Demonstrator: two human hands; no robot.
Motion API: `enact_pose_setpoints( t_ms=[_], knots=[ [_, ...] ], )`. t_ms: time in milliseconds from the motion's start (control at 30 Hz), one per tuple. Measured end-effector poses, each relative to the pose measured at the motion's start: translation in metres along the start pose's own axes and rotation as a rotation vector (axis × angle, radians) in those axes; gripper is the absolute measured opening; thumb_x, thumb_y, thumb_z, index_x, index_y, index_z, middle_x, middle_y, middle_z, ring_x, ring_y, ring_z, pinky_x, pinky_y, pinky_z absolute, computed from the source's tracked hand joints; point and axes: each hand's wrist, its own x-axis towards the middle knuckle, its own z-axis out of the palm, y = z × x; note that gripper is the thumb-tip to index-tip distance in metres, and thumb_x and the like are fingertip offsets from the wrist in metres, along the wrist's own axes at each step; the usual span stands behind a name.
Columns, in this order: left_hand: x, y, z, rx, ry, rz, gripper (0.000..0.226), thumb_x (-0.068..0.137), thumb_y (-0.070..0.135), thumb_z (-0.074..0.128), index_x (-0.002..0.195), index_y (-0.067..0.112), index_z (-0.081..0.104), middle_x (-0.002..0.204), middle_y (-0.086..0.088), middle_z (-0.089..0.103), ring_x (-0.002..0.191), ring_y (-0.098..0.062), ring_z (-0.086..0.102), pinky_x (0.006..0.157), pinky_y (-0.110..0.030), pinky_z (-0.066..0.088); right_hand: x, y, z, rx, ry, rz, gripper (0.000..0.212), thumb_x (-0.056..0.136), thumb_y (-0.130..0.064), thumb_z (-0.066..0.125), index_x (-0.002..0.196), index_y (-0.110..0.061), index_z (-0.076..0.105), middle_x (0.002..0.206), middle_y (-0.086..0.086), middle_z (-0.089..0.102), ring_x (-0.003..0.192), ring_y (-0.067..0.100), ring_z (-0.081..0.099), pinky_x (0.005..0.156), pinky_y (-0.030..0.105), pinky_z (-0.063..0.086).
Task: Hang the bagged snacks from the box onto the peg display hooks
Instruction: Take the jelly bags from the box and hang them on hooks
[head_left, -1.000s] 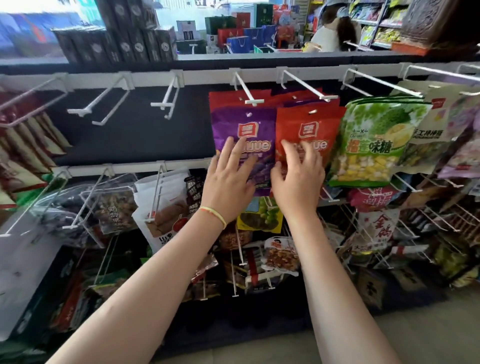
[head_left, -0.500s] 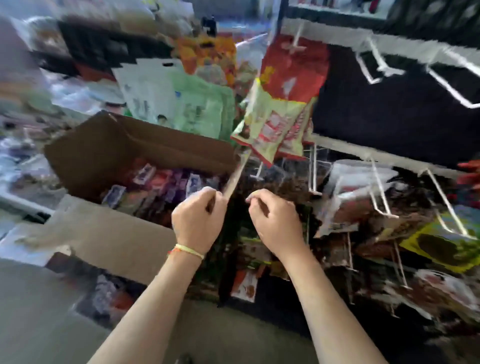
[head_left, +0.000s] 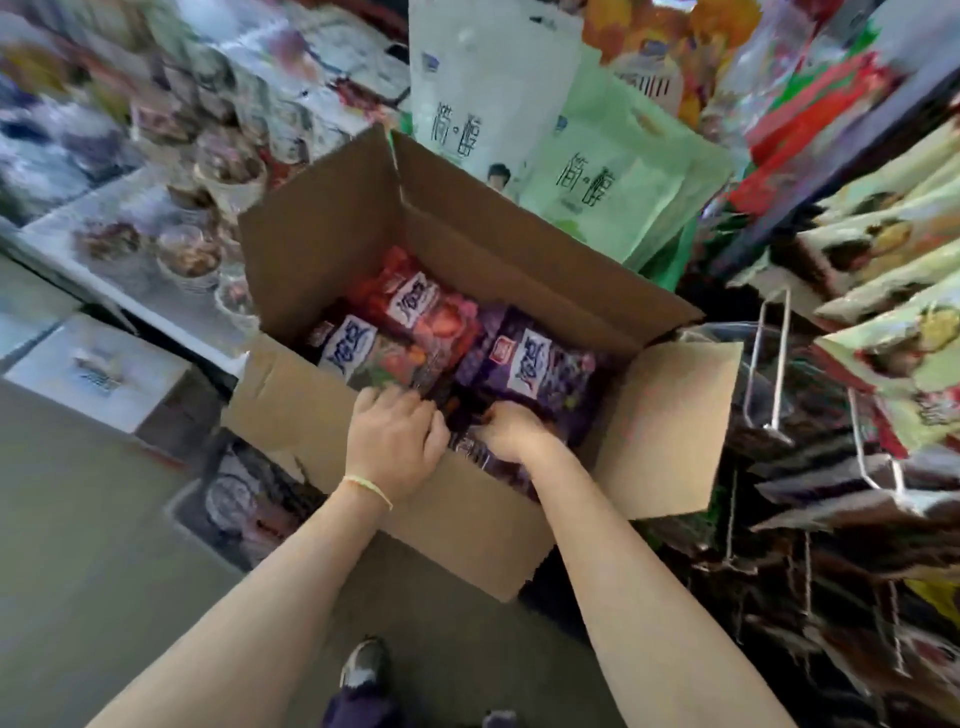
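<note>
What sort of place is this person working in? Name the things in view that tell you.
Most likely a small shop's snack aisle during restocking. An open box holds bagged snacks, wire peg hooks carry hanging bags, and both hands, left and right, reach into the box.

Retail shop, snack aisle. At 3 o'clock, wire peg hooks (head_left: 769, 358) carry rows of hanging snack bags (head_left: 893, 332). At 12 o'clock, large white-and-green packaged goods (head_left: 613, 171). Centre, an open cardboard stock box (head_left: 322, 234) full of red and purple snack packs (head_left: 530, 364). At 10 o'clock, blurred tubs of goods (head_left: 187, 254) on shelving.
</note>
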Motion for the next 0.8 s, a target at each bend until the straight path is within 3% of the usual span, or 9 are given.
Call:
enact_pose_setpoints(
  t_ms=[100,167,333,433,733,800],
  knots=[
    [0.0,-0.002,0.011,0.014,0.129,0.035,0.039,0.096,0.025,0.044,0.063,0.014,0.062,0.066,-0.004,0.06,0.069,-0.028,0.057,0.067,-0.04,0.038,0.037,0.006,0.027,-0.206,-0.159,-0.04,0.04,0.108,-0.019,0.036,0.142,-0.007,0.051,0.147,0.015,0.051,0.131,0.032,0.05,0.103,0.034,0.038],
    [0.001,-0.003,0.015,0.013,0.168,0.051,0.042,0.098,0.025,0.04,0.065,0.014,0.064,0.067,-0.003,0.061,0.069,-0.027,0.057,0.068,-0.041,0.039,0.056,0.014,0.041,-0.288,-0.206,-0.002,0.043,0.107,-0.02,0.038,0.149,-0.012,0.043,0.154,0.008,0.044,0.136,0.027,0.045,0.11,0.035,0.035],
    [0.001,-0.002,0.019,-0.015,0.28,0.088,0.047,0.102,0.024,0.036,0.065,0.014,0.064,0.064,-0.001,0.058,0.066,-0.024,0.053,0.07,-0.037,0.034,0.103,0.041,0.067,-0.324,-0.21,0.055,0.054,0.098,-0.035,0.044,0.149,-0.016,0.04,0.151,0.01,0.047,0.131,0.028,0.051,0.109,0.039,0.042],
    [0.001,-0.002,0.019,-0.017,0.274,0.09,0.049,0.102,0.026,0.035,0.066,0.013,0.065,0.065,-0.001,0.059,0.067,-0.025,0.054,0.071,-0.037,0.033,0.093,0.032,0.06,-0.252,-0.227,0.024,0.057,0.102,-0.04,0.04,0.154,-0.017,0.033,0.155,0.01,0.041,0.137,0.028,0.044,0.113,0.039,0.036],
    [0.001,-0.002,0.018,-0.023,0.276,0.092,0.049,0.102,0.027,0.035,0.066,0.015,0.065,0.065,-0.001,0.059,0.067,-0.023,0.052,0.07,-0.037,0.033,0.07,0.029,0.053,-0.236,-0.266,0.116,0.037,0.106,-0.021,0.038,0.141,-0.011,0.048,0.145,0.012,0.05,0.129,0.028,0.05,0.101,0.033,0.04],
    [0.0,-0.002,0.017,-0.023,0.261,0.095,0.05,0.103,0.028,0.034,0.066,0.014,0.065,0.065,-0.001,0.06,0.067,-0.023,0.052,0.07,-0.037,0.034,0.072,0.034,0.057,-0.257,-0.27,0.147,0.041,0.104,-0.024,0.043,0.143,-0.012,0.047,0.146,0.011,0.05,0.129,0.029,0.05,0.103,0.035,0.04]
  ],
)
